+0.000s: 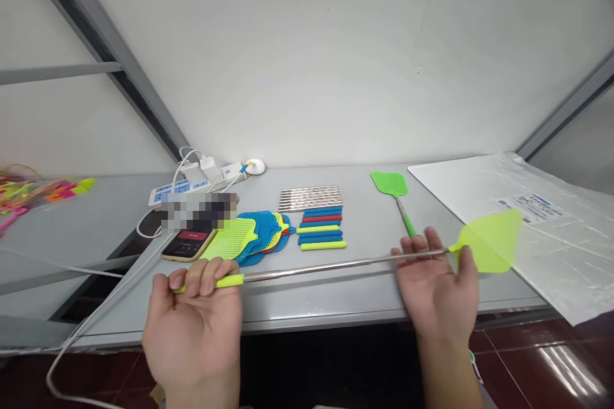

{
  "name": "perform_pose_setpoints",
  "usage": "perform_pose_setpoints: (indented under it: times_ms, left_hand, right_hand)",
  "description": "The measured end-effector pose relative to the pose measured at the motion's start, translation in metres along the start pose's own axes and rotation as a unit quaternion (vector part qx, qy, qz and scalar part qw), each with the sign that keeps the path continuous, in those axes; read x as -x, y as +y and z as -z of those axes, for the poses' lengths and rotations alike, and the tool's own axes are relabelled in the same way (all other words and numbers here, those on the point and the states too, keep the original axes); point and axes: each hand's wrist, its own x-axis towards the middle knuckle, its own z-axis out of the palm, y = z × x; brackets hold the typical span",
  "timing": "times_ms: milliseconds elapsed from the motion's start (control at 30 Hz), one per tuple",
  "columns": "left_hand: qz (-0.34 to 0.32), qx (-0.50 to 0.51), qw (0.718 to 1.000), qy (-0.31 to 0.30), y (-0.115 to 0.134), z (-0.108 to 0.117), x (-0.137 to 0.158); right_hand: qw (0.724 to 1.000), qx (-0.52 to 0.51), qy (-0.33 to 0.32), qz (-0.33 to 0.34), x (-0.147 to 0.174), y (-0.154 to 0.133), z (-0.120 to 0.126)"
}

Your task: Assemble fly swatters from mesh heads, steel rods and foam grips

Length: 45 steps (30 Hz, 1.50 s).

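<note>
An extended yellow-green fly swatter stretches across the front of the desk, its metal rod pulled long. My left hand, palm up, has its fingers wrapped round the yellow handle. My right hand supports the rod's far end; the rod lies across its fingers and the thumb is by the neck of the blurred yellow head. Behind the rod lie stacked swatter heads in yellow, blue and red, a row of coloured handles and a row of metal rods. A green fly swatter with a short rod lies beyond my right hand.
At left, a phone lies near a power strip with plugs and white cables. White plastic wrapping covers the right side and overhangs the front edge. Bright coloured pieces lie far left. A wall stands behind the desk.
</note>
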Motion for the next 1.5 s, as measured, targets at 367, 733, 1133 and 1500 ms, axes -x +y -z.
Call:
perform_pose_setpoints:
  times_ms: [367, 733, 1133, 1500]
  left_hand:
    - [-0.032, 0.013, 0.999, 0.023, 0.008, 0.013, -0.019]
    - [0.027, -0.035, 0.998, -0.044, -0.074, -0.03, 0.051]
    - [0.058, -0.614, 0.718, -0.323, -0.077, 0.02, 0.059]
    - [-0.018, -0.674, 0.467, -0.572, -0.104, -0.006, 0.06]
  right_hand:
    - [0.983, 0.088, 0.033, 0.16, 0.008, 0.011, -0.012]
    - [0.993, 0.115, 0.002, 0.023, 0.048, 0.054, -0.023]
    - [0.958, 0.27, -0.084, 0.054, 0.037, 0.039, -0.006]
    - [0.785, 0.594, -0.13, 0.123, 0.01, -0.003, -0.01]
